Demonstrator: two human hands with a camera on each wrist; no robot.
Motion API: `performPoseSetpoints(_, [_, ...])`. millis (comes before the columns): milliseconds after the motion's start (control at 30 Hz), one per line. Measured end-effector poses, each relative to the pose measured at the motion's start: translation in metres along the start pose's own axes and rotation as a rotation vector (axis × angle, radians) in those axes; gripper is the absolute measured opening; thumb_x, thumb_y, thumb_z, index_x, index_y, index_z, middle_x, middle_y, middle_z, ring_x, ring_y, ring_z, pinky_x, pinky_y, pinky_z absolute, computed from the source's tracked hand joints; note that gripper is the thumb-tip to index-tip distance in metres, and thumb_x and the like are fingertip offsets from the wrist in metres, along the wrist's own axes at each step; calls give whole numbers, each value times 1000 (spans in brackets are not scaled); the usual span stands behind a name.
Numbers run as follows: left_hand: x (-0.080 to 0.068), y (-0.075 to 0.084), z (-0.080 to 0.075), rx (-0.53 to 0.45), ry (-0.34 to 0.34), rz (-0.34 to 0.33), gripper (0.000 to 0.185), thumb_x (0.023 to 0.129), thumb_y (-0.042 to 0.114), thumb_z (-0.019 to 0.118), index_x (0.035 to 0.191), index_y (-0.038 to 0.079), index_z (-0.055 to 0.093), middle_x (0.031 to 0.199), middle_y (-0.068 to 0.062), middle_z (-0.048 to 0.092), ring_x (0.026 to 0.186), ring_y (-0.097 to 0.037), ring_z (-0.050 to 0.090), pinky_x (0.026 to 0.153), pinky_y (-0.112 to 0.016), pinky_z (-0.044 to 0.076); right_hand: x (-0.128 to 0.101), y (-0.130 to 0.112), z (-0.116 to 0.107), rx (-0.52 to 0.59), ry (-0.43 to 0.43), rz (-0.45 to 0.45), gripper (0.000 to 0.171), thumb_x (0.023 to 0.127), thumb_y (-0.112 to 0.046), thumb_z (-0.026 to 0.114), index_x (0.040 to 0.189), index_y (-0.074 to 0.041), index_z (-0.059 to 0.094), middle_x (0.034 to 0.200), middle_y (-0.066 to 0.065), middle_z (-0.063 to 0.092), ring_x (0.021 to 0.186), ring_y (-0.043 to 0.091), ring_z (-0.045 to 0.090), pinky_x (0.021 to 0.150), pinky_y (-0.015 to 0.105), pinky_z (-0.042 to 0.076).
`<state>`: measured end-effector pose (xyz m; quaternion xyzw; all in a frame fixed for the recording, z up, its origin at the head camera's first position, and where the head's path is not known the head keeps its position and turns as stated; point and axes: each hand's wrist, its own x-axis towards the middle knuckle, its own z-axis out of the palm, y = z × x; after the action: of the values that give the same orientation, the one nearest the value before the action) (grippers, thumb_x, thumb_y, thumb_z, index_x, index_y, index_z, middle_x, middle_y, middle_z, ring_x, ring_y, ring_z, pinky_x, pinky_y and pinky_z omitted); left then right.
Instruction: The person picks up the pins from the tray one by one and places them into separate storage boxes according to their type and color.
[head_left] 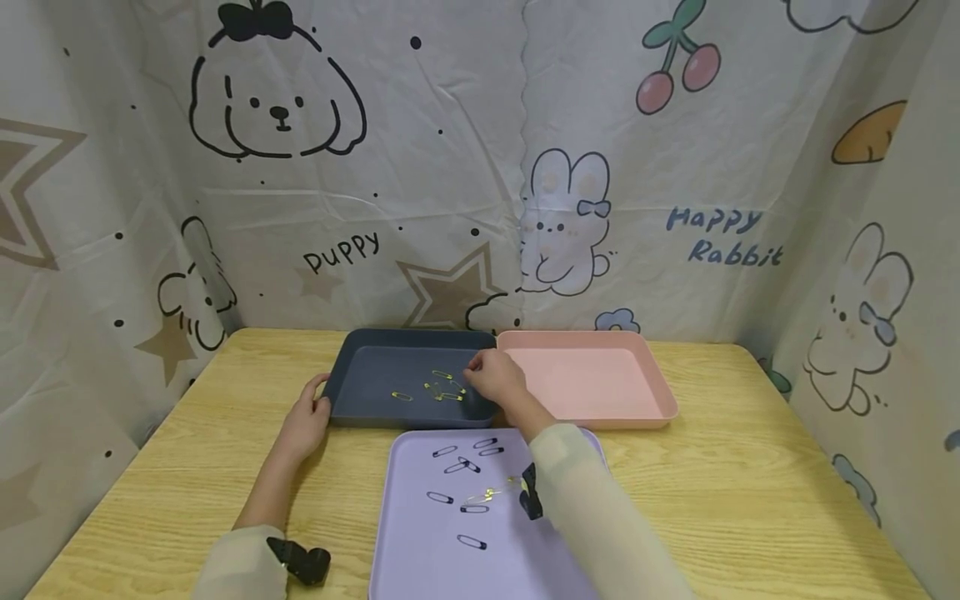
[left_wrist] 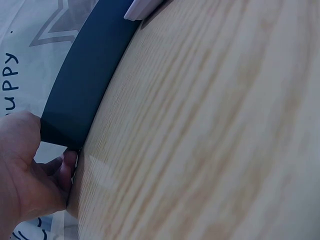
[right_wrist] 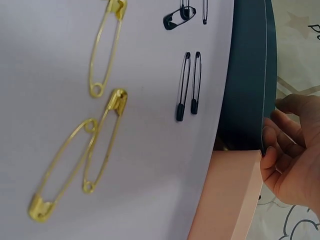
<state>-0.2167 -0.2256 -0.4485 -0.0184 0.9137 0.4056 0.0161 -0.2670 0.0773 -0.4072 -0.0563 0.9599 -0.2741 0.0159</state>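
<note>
In the head view, my left hand (head_left: 306, 421) holds the left edge of the dark blue tray (head_left: 420, 337); its thumb lies at the rim and its fingers bend beside the corner in the left wrist view. Several yellow safety pins (head_left: 452, 397) lie on that tray's floor. Over its right part hovers my right hand (head_left: 497, 377), fingers loosely bent, fingertips close above a yellow pin, no pin visible between them. Nearer to me, a lilac tray (head_left: 420, 575) bears several black safety pins (head_left: 472, 542) and some yellow pins (right_wrist: 106, 137).
A pink tray (head_left: 585, 375) stands right beside the dark blue one, behind the lilac tray. All three rest on a wood-grain table (head_left: 720, 467). A printed curtain (head_left: 450, 192) hangs behind the table and along its sides.
</note>
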Motion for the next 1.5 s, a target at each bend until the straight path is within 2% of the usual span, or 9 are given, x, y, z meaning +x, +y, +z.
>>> performPoseSetpoints(233, [1, 0, 0, 4, -4, -3, 49, 100, 19, 22, 148, 9, 18, 69, -3, 39, 58, -16, 38, 58, -30, 33, -4, 3, -6, 55, -13, -24, 21, 88, -26, 61, 100, -11, 70, 97, 5, 68, 87, 20, 61, 75, 34, 48])
performPoseSetpoints(533, [0, 1, 0, 7, -5, -16, 49, 100, 20, 22, 148, 9, 18, 70, -4, 40, 60, -17, 38, 59, -30, 33, -10, 10, -15, 50, -14, -72, 20, 88, -25, 61, 98, -10, 69, 91, 4, 66, 81, 17, 59, 72, 32, 47])
performPoseSetpoints(867, [0, 0, 1, 0, 9, 2, 49, 99, 18, 23, 148, 8, 18, 70, -4, 40, 60, -16, 38, 58, -30, 33, -24, 17, -27, 32, -20, -128, 18, 88, -24, 62, 96, -10, 69, 94, 3, 67, 87, 17, 59, 80, 35, 48])
performPoseSetpoints(1000, [1, -1, 1, -3, 6, 1, 50, 100, 19, 23, 148, 8, 18, 70, -4, 39, 60, -16, 37, 57, -30, 32, -30, 21, -30, 6, -16, -148, 15, 87, -23, 64, 93, -11, 70, 86, 1, 65, 78, 14, 57, 72, 31, 47])
performPoseSetpoints(1133, [0, -1, 0, -7, 2, -3, 50, 100, 19, 23, 148, 8, 18, 69, -3, 38, 60, -16, 37, 57, -30, 32, -36, 26, -32, 9, -12, -164, 12, 86, -22, 65, 89, -11, 70, 76, -1, 59, 69, 12, 50, 63, 26, 41])
performPoseSetpoints(1500, [1, -2, 1, -3, -4, -14, 50, 100, 20, 23, 148, 9, 17, 71, -3, 37, 60, -17, 37, 60, -30, 33, -57, 36, -39, 22, -29, -217, 9, 85, -21, 66, 85, -13, 69, 72, -2, 56, 66, 13, 48, 58, 25, 38])
